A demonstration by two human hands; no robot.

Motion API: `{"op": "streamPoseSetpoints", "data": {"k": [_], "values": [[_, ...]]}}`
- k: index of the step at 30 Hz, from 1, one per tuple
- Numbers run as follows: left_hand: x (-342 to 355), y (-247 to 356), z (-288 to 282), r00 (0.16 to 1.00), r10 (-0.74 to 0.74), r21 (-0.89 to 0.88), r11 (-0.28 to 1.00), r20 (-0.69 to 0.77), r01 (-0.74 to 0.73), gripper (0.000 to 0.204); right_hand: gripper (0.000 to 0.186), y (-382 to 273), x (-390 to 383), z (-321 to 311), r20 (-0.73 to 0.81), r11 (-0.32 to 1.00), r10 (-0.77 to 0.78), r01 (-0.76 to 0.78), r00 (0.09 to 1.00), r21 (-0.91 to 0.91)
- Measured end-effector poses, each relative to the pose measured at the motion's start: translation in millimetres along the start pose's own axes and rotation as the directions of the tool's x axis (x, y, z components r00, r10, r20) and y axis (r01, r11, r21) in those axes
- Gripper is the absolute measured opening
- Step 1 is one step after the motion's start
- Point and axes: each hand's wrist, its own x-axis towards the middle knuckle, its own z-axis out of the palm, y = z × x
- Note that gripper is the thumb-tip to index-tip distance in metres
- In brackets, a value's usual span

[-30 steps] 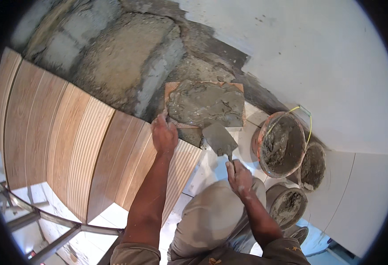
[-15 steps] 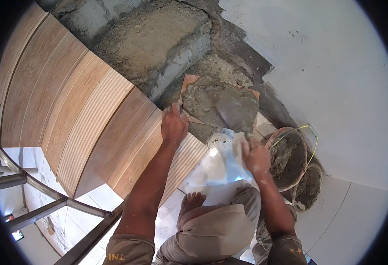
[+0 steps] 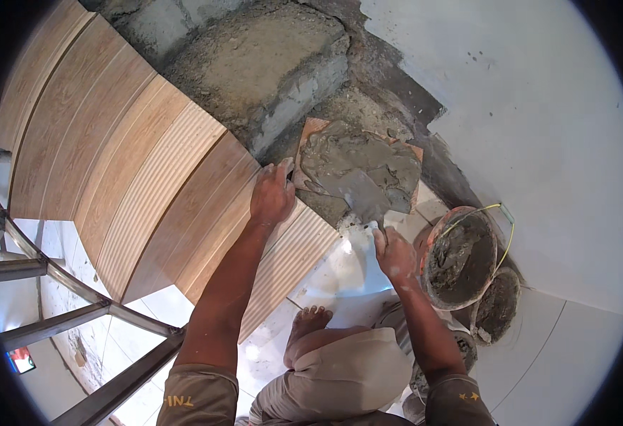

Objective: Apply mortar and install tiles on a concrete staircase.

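Grasping the trowel [image 3: 367, 201], the right hand [image 3: 398, 257] holds its blade in mortar [image 3: 350, 153] near the front edge of the tile [image 3: 311, 128], beside the rough step [image 3: 269, 60]. Left hand [image 3: 271, 195]: curled by the left edge, grip indeterminate. Tile likely heavy, brittle; hold bare corners.

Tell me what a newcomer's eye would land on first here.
First, the thick, wet grey mortar heaped on a rectangular orange-brown tile near the centre, with a flat grey metal trowel in the right hand at its near edge. Then the broad, brown wood-patterned steps with ribbed pale strips, sweeping across the left side. On the right stands a round, reddish mortar-smeared bucket.
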Motion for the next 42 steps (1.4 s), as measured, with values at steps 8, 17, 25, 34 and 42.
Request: {"op": "streamPoseSetpoints", "data": {"k": [8, 17, 25, 34, 42], "values": [[2.8, -11.0, 17.7, 0.998, 0.062, 0.001, 0.998, -0.021, -0.062, 0.056, 0.041, 16.7, -86.3, 40.5, -0.118, 0.911, 0.401, -0.381, 0.909, 0.158], [9.7, -9.9, 19.0, 0.985, 0.122, -0.140, 0.980, -0.125, -0.139, 0.049, 0.036, -2.9, -175.3, -94.0, 0.092, 0.677, 0.539, -0.496, 0.837, 0.544], [4.4, -13.5, 6.3, 0.998, -0.047, -0.103, 0.993, 0.038, 0.051, 0.051, 0.044, 58.8, -210.6, -147.1, -0.037, 0.706, 0.487, -0.418, 0.873, -0.571], [2.6, -3.1, -4.2, 0.995, -0.067, -0.041, 0.997, 0.072, 0.070, 0.062, 0.049, 24.7, -140.9, -153.6, -0.053, 0.900, 0.198, -0.203, 0.979, -0.386], [-16.1, -4.6, -36.1, 0.999, 0.045, -0.001, 0.999, 0.031, -0.045, 0.077, 0.043, -54.4, -189.7, -211.8, 0.201, 0.978, -0.209, 0.209, 0.957, 0.022]]}}
